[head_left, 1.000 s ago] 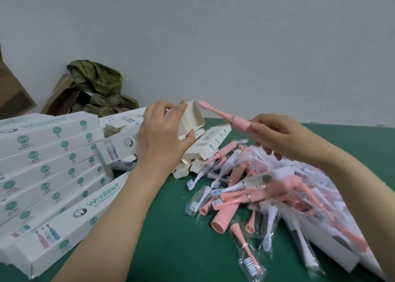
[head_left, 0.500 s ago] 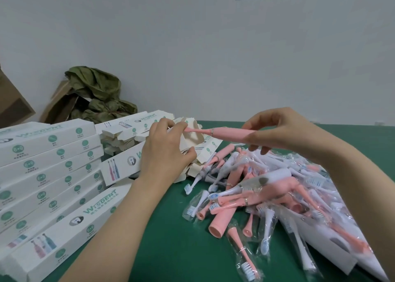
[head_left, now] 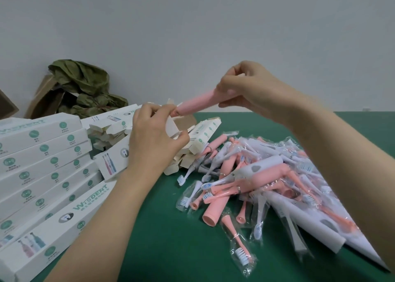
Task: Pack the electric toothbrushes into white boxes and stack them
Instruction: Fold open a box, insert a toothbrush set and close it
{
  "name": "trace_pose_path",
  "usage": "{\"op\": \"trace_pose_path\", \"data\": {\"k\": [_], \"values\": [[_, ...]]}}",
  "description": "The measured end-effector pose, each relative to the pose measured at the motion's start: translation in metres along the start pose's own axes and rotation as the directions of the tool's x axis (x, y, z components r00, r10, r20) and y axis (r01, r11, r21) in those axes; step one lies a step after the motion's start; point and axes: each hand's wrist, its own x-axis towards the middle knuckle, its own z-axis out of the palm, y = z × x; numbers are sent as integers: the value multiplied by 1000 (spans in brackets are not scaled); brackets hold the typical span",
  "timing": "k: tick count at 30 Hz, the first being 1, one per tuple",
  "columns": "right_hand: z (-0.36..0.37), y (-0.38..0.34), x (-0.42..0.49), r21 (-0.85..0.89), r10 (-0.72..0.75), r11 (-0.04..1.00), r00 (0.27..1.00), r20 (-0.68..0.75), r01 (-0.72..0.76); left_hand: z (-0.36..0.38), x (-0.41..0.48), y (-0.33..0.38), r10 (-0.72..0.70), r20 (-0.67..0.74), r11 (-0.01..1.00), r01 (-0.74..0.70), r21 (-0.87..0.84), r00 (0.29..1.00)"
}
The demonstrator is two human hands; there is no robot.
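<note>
Pinching pink toothbrush (head_left: 198, 103): right hand (head_left: 252, 91). Left hand (head_left: 154, 138) grips white box (head_left: 111, 162), brush end at flaps. Green table (head_left: 162, 228) strip between forearms.

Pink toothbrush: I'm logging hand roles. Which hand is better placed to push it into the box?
Probably the right. The right hand grips the pink toothbrush by its thick end, aimed at the open white box, so it can push. The left hand is occupied holding that box at its mouth.

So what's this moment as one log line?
step: boxing | right hand: holds pink toothbrush | left hand: holds open white box | brush tip: at box mouth
</note>
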Motion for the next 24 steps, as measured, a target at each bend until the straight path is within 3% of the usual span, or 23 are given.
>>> {"op": "trace_pose_path", "data": {"k": [2,6,8,11,12,15,16,18,20,24], "values": [[10,5,2,69,-8,998,997,-81,13,0,-1,3,-9,-2,1000,9,-11,1000],[32,28,-2,-46,-70,997,942,-329,59,0,-2,5,-20,12,1000,20,-17,1000],[45,40,-8,-188,-156,977,936,-315,100,0,-2,5,-14,7,1000,14,-18,1000],[60,51,-13,-389,-291,897,944,-156,212,2,-2,7,-3,2,1000,3,-25,1000],[60,56,-10,-377,-286,902,946,-152,212,2,-2,6,-7,9,1000,7,-25,1000],[46,67,4,-189,-117,980,941,-316,59,2,-1,1,-37,23,999,38,-19,999],[41,74,9,-241,-76,970,945,-320,-4,2,-2,0,-43,21,999,43,-18,999],[35,91,15,-531,4,845,993,-122,-69,1,-2,-1,-46,14,999,46,-20,999],[39,108,16,-767,130,642,983,130,16,2,-3,-1,-40,14,999,40,-15,999],[53,129,23,-928,322,355,917,234,112,2,-3,-2,-32,3,999,32,-7,999]]}}
